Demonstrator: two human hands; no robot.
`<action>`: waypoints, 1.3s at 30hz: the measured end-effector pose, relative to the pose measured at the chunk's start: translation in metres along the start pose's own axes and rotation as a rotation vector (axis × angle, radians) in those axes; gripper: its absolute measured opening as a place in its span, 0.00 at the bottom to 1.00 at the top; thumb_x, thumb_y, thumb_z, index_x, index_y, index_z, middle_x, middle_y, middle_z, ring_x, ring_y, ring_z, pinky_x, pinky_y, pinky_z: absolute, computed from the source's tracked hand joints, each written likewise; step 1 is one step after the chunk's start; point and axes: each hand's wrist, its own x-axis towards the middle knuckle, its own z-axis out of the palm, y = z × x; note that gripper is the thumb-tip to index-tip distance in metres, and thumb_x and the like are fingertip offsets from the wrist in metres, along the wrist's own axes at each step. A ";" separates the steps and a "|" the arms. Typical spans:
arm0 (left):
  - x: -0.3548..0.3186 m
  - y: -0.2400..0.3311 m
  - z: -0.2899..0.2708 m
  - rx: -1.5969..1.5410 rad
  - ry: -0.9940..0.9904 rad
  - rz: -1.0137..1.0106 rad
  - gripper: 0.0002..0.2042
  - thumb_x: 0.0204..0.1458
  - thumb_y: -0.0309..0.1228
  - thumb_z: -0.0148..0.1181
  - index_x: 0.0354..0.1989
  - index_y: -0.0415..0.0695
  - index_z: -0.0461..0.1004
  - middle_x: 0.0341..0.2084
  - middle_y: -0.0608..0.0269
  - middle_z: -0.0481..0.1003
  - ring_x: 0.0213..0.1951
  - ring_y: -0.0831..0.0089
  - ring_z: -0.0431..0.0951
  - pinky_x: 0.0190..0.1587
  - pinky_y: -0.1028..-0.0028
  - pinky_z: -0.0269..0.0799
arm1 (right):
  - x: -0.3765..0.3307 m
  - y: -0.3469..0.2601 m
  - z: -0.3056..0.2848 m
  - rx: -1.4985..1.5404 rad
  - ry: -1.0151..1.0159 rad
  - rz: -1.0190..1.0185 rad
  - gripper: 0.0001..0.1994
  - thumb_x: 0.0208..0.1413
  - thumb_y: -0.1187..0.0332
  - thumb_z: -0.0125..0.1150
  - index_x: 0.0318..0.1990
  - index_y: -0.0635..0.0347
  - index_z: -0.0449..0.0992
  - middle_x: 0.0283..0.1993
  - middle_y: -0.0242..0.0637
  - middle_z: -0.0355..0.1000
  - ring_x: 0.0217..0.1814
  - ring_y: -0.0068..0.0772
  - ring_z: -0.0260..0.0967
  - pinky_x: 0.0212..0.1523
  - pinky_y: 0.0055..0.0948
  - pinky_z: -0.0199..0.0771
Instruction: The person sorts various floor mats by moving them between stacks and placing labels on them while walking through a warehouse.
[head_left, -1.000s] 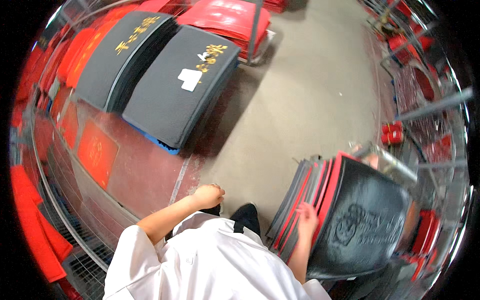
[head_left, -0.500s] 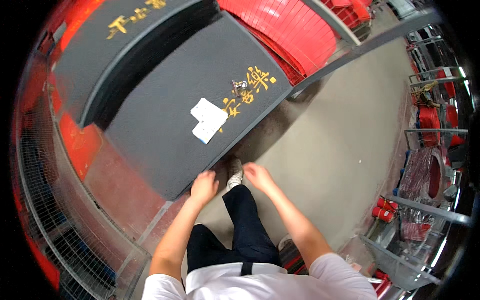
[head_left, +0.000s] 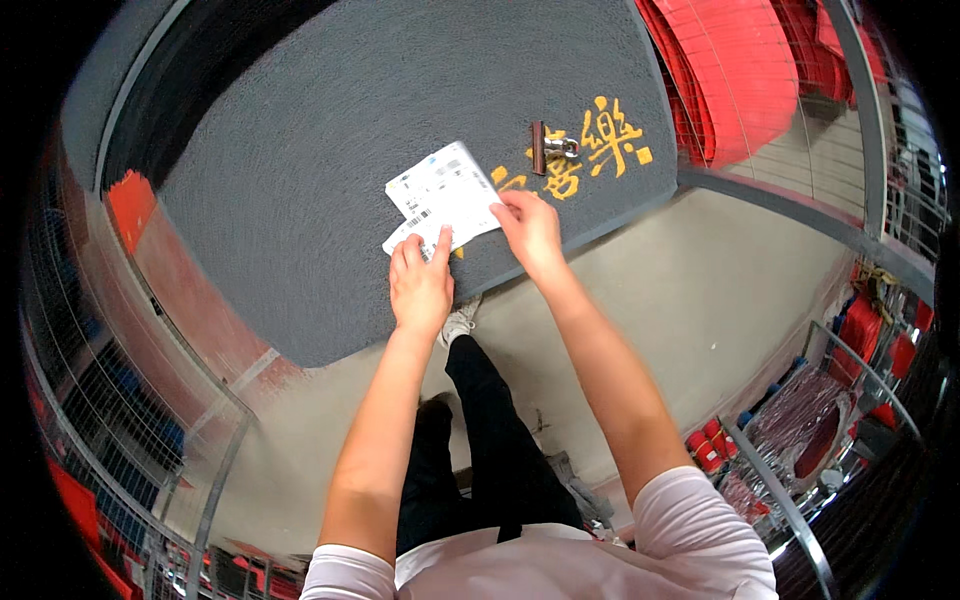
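Note:
White printed paper labels (head_left: 450, 190) lie overlapping on a dark grey mat (head_left: 320, 180) with yellow characters. My left hand (head_left: 422, 290) rests its outstretched fingers on the lower label, near its front edge. At the right edge of the upper label, the thumb and bent index finger of my right hand (head_left: 532, 232) pinch the paper. To the right of the labels, on the yellow characters, lies a metal clip (head_left: 550, 150) with a dark brown jaw and silver handle.
Red mats (head_left: 735, 80) stand behind wire mesh at the far right. A grey metal rail (head_left: 790, 205) runs beside them. Wire cage panels (head_left: 90, 400) line the left. Two red cylinders (head_left: 710, 445) and a film-wrapped roll (head_left: 800, 420) sit at the lower right.
Both hands have moved forward, from in front of the mat's edge onto the labels. The mat, labels and clip now appear closer, and the view has turned.

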 end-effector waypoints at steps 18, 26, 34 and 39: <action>-0.134 0.035 -0.194 -1.519 -0.162 -0.166 0.10 0.50 0.32 0.52 0.31 0.37 0.74 0.20 0.72 0.68 0.21 0.87 0.60 0.22 0.84 0.55 | -0.217 -0.166 -0.085 0.809 0.077 -0.092 0.13 0.52 0.71 0.49 0.44 0.68 0.67 0.30 0.34 0.68 0.32 0.19 0.64 0.34 0.18 0.65; -0.260 0.030 -0.282 -1.548 -0.154 0.095 0.10 0.50 0.30 0.51 0.35 0.35 0.73 0.29 0.66 0.72 0.27 0.85 0.66 0.27 0.84 0.60 | -0.482 0.033 -0.061 -0.334 -0.489 0.423 0.18 0.44 0.58 0.56 0.36 0.65 0.70 0.30 0.44 0.71 0.35 0.38 0.68 0.38 0.31 0.67; -0.331 0.066 -0.330 -1.434 -0.197 0.366 0.10 0.50 0.29 0.52 0.34 0.34 0.72 0.29 0.65 0.71 0.28 0.84 0.67 0.29 0.84 0.62 | -0.644 0.092 -0.048 0.377 0.015 0.991 0.10 0.46 0.63 0.55 0.27 0.61 0.72 0.21 0.33 0.70 0.19 0.24 0.67 0.15 0.24 0.65; -0.335 0.134 -0.306 -1.216 -0.332 0.406 0.08 0.49 0.30 0.52 0.26 0.38 0.72 0.18 0.71 0.69 0.20 0.85 0.64 0.22 0.83 0.57 | -0.654 0.103 -0.033 0.170 0.028 0.950 0.13 0.46 0.61 0.51 0.33 0.60 0.73 0.25 0.38 0.72 0.22 0.34 0.70 0.23 0.30 0.69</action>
